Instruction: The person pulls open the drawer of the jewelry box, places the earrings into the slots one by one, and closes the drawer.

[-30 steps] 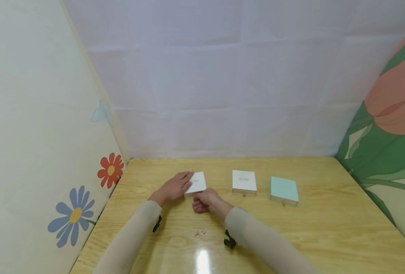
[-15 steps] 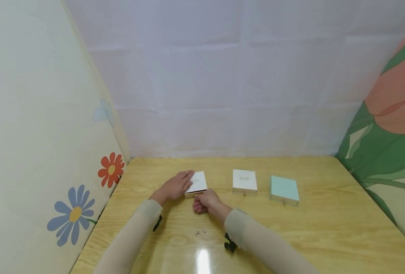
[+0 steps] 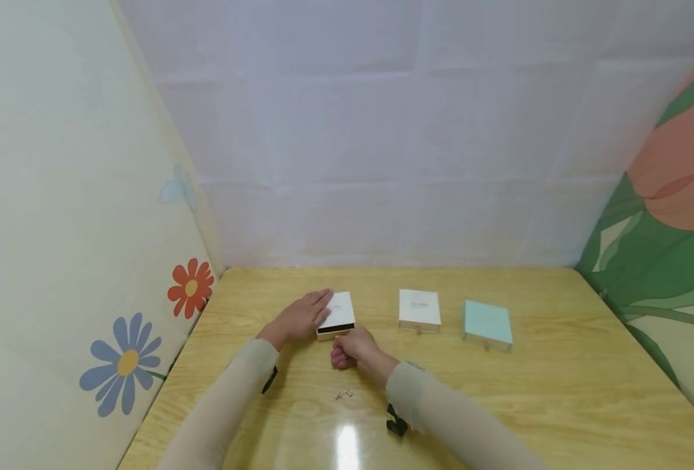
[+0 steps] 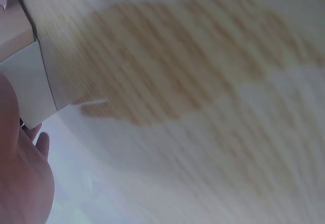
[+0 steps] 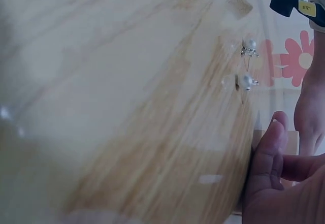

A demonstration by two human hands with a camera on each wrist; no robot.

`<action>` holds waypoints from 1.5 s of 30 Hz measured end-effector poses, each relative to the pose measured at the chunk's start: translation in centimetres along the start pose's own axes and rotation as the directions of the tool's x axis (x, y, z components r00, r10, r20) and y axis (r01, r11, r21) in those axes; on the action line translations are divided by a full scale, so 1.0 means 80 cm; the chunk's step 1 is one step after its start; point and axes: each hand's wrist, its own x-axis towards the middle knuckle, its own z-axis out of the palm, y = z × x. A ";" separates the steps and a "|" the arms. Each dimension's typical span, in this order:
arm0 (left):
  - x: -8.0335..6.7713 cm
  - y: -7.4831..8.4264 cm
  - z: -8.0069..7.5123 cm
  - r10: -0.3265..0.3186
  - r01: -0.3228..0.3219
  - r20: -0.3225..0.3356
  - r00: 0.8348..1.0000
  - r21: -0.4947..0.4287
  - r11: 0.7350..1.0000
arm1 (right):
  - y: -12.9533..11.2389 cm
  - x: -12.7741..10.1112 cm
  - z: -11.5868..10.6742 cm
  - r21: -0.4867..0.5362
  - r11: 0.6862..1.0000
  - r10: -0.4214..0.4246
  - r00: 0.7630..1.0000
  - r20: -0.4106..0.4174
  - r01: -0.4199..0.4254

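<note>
In the head view my left hand (image 3: 301,318) holds the white drawer box (image 3: 339,308) at its left side, fingers lying across the top. The left wrist view shows this box's sleeve (image 4: 31,84) with the drawer (image 4: 15,28) sticking out of it. My right hand (image 3: 357,346) is at the drawer's front with curled fingers, seeming to pinch its pull tab, which the hand hides. A dark opening shows at the sleeve's front edge. Nearer me lie two pearl earrings (image 3: 343,394); the right wrist view shows a pearl earring (image 5: 247,81) close up.
Right of the held box stand another white box (image 3: 420,309) and a mint-green box (image 3: 487,322), each with a small pull tab in front. All rest on the wooden table (image 3: 570,365). A white cloth (image 3: 370,130) hangs behind, and a flowered panel (image 3: 76,228) borders the left.
The drawer has slid out of the white box toward me, widening the dark gap at its front. My right hand has moved slightly nearer; the left hand has stayed on the box.
</note>
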 end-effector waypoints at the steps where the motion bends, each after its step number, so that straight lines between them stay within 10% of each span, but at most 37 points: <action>1: 0.000 -0.001 0.001 0.002 -0.002 -0.001 1.000 0.005 1.000 | 0.000 0.000 0.000 -0.001 1.000 0.000 1.000 0.002 0.000; 45: -0.001 -0.005 0.011 -0.006 0.007 -0.016 1.000 0.063 0.998 | 0.011 -0.026 -0.002 -0.061 0.998 -0.014 1.000 0.006 0.014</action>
